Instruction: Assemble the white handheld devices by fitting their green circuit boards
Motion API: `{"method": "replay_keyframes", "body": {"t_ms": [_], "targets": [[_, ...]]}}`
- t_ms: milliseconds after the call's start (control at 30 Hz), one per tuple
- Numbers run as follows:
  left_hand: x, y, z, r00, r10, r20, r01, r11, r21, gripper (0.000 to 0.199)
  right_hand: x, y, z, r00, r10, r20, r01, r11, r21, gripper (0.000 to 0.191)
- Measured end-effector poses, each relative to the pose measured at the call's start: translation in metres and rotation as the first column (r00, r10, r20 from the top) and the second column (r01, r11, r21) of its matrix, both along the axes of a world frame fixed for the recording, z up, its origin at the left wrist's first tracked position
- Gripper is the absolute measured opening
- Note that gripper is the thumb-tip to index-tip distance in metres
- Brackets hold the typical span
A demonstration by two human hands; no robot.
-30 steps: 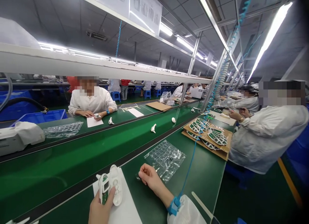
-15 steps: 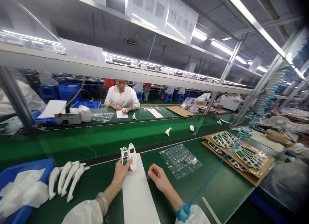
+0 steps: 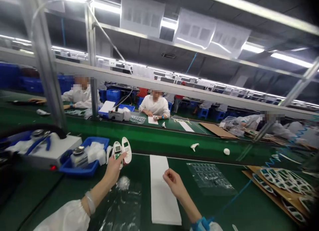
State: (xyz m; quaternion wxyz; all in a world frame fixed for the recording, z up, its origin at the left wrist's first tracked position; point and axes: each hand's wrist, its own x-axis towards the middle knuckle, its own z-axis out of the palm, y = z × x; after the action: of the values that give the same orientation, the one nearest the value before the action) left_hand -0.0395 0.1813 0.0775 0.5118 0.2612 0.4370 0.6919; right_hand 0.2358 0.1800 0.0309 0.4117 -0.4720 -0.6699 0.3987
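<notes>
My left hand [image 3: 115,166] is closed around an opened white plastic device, its two halves side by side. One half [image 3: 117,150] shows a small dark screen and a green circuit board; the other is a white oval cover [image 3: 127,150] with a window and button holes. Over the right edge of a long white paper sheet [image 3: 163,204] is my right hand [image 3: 174,182], its thumb and fingers pinched together. Anything between those fingertips is too small or hidden to make out. Right of that hand lies a clear plastic blister sheet [image 3: 210,176].
Clear plastic bags [image 3: 124,207] lie beneath my left arm. A blue tray [image 3: 79,171] holds a bottle and white cloths, beside a white box unit [image 3: 53,154]. Circuit boards [image 3: 286,181] lie on cardboard at right. White parts [image 3: 194,146] sit on the green belt; a co-worker [image 3: 155,105] sits beyond.
The view has turned left, bringing in the bottle tray and box unit. My left hand, still holding the device, is now left of the paper; my right hand is now over its edge.
</notes>
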Motion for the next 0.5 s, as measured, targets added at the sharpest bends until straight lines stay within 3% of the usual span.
{"method": "replay_keyframes", "body": {"t_ms": [133,367,433,500], "targets": [[-0.035,-0.050,-0.002,0.997,0.083,0.002,-0.082,0.993,-0.088,0.047,-0.037,0.004,0.003,0.992,0.111,0.056,-0.111,0.994,-0.005,0.028],[-0.057,-0.115,-0.010,0.980,0.199,0.025,-0.185,0.945,-0.269,0.050,-0.152,0.006,-0.008,0.921,0.256,0.293,-0.271,0.962,0.012,0.013],[-0.058,-0.127,-0.020,0.983,0.179,0.030,-0.162,0.940,-0.302,0.046,-0.167,0.003,-0.013,0.892,0.225,0.392,-0.257,0.966,0.030,0.012],[-0.059,-0.134,-0.038,0.989,0.149,0.007,-0.139,0.939,-0.313,0.038,-0.170,0.000,-0.018,0.865,0.170,0.472,-0.219,0.974,0.050,0.023]]}}
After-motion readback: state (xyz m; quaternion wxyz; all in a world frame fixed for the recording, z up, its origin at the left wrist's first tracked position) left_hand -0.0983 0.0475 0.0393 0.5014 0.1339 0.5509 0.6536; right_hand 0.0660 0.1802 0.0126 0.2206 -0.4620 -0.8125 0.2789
